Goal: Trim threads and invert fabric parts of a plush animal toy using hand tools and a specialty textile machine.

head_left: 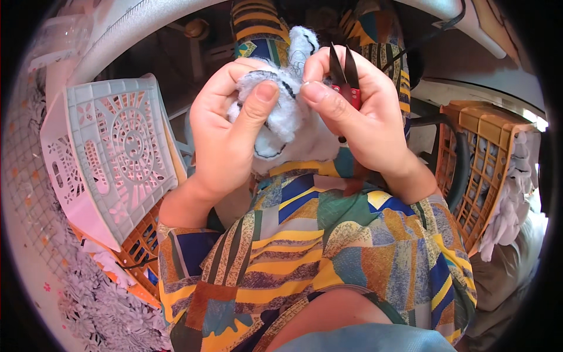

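A fluffy pale-grey plush piece (285,120) with dark stitched lines is held up in front of my lap. My left hand (223,132) is closed around its left side, the thumb pressing on the fur. On the other side, my right hand (366,123) has thumb and index finger pinched together at the plush edge; whatever lies between the tips is too small to make out. The same right hand grips thread snips (346,76) with dark blades pointing up and a red body, partly hidden by the fingers. A narrow plush part (303,47) sticks up beyond the hands.
On the left, a white perforated plastic basket (126,141) leans over an orange crate (138,255), beside a heap of grey fluffy pieces (108,299). To the right stands a brown-orange crate (484,170) with grey pieces, near a dark curved tube (461,167). A pale curved edge (141,29) borders the far side.
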The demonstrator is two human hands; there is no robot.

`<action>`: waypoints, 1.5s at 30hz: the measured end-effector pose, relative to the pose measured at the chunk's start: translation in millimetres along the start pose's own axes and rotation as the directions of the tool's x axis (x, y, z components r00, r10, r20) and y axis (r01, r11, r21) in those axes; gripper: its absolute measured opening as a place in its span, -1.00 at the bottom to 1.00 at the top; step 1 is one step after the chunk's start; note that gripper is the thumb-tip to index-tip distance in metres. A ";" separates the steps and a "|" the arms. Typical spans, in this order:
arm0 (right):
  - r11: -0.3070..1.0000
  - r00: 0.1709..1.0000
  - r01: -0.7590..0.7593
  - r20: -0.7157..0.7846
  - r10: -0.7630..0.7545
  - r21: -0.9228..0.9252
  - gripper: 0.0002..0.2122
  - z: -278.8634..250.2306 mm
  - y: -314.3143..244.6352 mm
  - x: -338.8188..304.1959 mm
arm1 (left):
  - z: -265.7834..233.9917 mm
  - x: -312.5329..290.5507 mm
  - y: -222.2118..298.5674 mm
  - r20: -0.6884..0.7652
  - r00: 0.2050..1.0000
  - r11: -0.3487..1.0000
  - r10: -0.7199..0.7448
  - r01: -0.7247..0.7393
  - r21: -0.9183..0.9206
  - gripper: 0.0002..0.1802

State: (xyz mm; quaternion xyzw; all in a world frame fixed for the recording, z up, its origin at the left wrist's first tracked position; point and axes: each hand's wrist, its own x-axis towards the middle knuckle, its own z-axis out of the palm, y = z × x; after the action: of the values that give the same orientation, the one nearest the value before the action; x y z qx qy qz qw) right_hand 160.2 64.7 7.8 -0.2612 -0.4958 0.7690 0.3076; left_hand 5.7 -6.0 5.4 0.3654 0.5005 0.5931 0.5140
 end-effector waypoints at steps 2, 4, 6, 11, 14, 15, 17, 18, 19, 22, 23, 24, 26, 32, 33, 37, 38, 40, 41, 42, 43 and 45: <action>0.989 0.999 -0.052 0.022 0.049 0.142 -0.87 0.5 -1.2 -0.7 | 0.4 0.4 -0.6 0.009 1.000 0.999 -0.014 0.015 -0.039 -0.86; 0.983 0.997 -0.044 0.071 0.032 0.176 -0.86 -1.3 2.1 -1.8 | 0.3 -0.6 -0.7 0.013 0.999 0.997 -0.035 0.035 -0.071 -0.86; 0.973 0.994 -0.042 0.111 0.017 0.226 -0.87 -3.9 5.0 -2.5 | 0.6 -0.7 -0.9 0.023 0.998 0.993 -0.060 0.062 -0.100 -0.85; 0.936 0.991 -0.024 0.132 -0.024 0.350 -0.89 -2.3 5.1 -3.3 | 1.4 -2.4 -1.9 0.021 0.996 0.982 -0.090 0.093 -0.167 -0.85; 0.923 0.988 0.048 0.115 -0.099 0.382 -0.90 -5.1 8.5 -3.8 | 1.8 -2.9 -0.8 0.032 0.996 0.976 -0.088 0.093 -0.195 -0.85; 0.926 0.993 0.051 0.082 -0.088 0.374 -0.90 -4.8 8.5 -4.7 | 2.1 -2.8 -0.2 0.039 0.995 0.975 -0.088 0.094 -0.203 -0.85; 0.908 0.992 0.065 0.069 -0.103 0.414 -0.90 -5.8 9.9 -5.6 | 2.6 -2.3 0.0 0.043 0.995 0.972 -0.095 0.102 -0.211 -0.85; 0.897 0.992 0.070 0.067 -0.110 0.436 -0.90 -6.5 10.6 -5.5 | 2.8 -2.4 -0.2 0.040 0.994 0.972 -0.098 0.104 -0.213 -0.85; 0.898 0.993 0.077 0.043 -0.106 0.433 -0.91 -5.9 10.3 -6.1 | 2.3 -2.5 -1.2 0.030 0.995 0.970 -0.098 0.103 -0.218 -0.85; 0.889 0.979 0.182 0.005 -0.203 0.420 -0.93 -14.8 4.8 -7.4 | -1.8 -0.7 -2.4 -0.001 0.994 0.962 -0.106 0.103 -0.252 -0.86; 0.881 0.979 0.195 -0.031 -0.202 0.432 -0.94 -19.4 -1.6 -8.2 | -3.2 0.7 -1.4 -0.017 0.994 0.956 -0.112 0.103 -0.274 -0.86; 0.866 0.971 0.226 -0.031 -0.237 0.446 -0.94 -25.2 -6.9 -8.8 | -5.2 0.5 -1.6 -0.040 0.992 0.950 -0.116 0.099 -0.295 -0.86; 0.848 0.945 0.309 -0.039 -0.325 0.430 -0.93 -41.9 -20.1 -13.1 | -10.2 1.5 -0.7 -0.036 0.994 0.955 -0.102 0.087 -0.283 -0.83; 0.690 0.759 0.649 -0.204 -0.619 0.320 -0.92 -109.4 -78.6 -45.5 | -4.4 4.5 2.0 -0.066 0.990 0.934 -0.127 0.096 -0.344 -0.80; 0.628 0.703 0.711 -0.295 -0.647 0.317 -0.96 -130.3 -91.3 -56.6 | -5.1 3.5 1.8 -0.077 0.988 0.930 -0.133 0.098 -0.354 -0.80; 0.376 0.361 0.920 -0.615 -0.701 0.111 -0.84 -198.2 -134.5 -92.5 | -9.5 2.7 0.4 -0.088 0.982 0.910 -0.170 0.122 -0.396 -0.86; 0.333 0.221 0.942 -0.670 -0.709 -0.041 -0.80 -200.2 -136.8 -90.1 | -9.4 5.1 1.4 -0.091 0.979 0.912 -0.183 0.135 -0.387 -0.87; 0.248 -0.070 0.859 -0.584 -0.808 -0.447 -0.75 -164.7 -121.8 -66.9 | -5.0 6.6 0.6 -0.099 0.976 0.918 -0.196 0.147 -0.369 -0.87; 0.200 -0.156 0.786 -0.501 -0.851 -0.585 -0.73 -143.8 -115.0 -53.6 | -2.5 7.9 0.1 -0.110 0.973 0.919 -0.205 0.152 -0.363 -0.87; 0.367 0.159 0.751 -0.389 -0.908 -0.550 -0.73 -132.8 -104.5 -51.1 | -1.8 8.3 1.3 -0.122 0.969 0.920 -0.214 0.158 -0.358 -0.87; 0.517 0.460 0.662 -0.250 -0.852 -0.542 -0.73 -120.2 -91.8 -49.4 | -2.6 8.5 1.5 -0.098 0.971 0.915 -0.219 0.169 -0.367 -0.87; 0.769 0.688 0.581 -0.344 -0.639 -0.267 -0.97 -60.1 -48.2 -23.4 | -4.1 9.5 -1.9 -0.045 0.974 0.907 -0.223 0.191 -0.376 -0.86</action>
State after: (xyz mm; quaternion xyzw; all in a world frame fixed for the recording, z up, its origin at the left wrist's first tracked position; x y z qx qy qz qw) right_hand 228.7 99.1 32.2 -0.2588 -0.5282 0.5125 0.6255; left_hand 0.4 2.3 1.8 0.1811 0.4380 0.6338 0.6113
